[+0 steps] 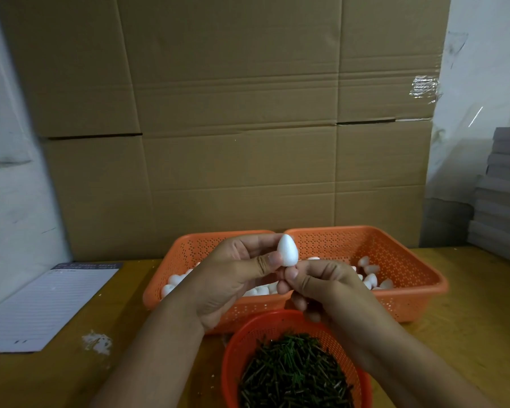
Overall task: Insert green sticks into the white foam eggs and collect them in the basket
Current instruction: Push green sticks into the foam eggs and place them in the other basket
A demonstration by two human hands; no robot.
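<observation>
Nearest: round red basket [233,348] heaped with green sticks [295,375]. Above it, left hand [233,278] pinching a white foam egg [288,250], pointed end up; right hand [321,285] curled beneath, stick hidden. Behind, orange baskets [409,301] holding many eggs [371,279]. Seemingly plenty left.

White foam egg [288,250]: smooth, matte, upright, pointed end up, raised above baskets, pinched near its base; stick at its underside hidden by fingers. More foam eggs [175,280] loose in left rectangular orange basket [189,248], perforated plastic; further eggs [371,278] in right rectangular orange basket [395,248] standing just beside it, rims touching at far edge. Green sticks [295,375]: short, dark green, jumbled heap filling round red-orange mesh basket [233,354] at near table edge, just before rectangular baskets.
</observation>
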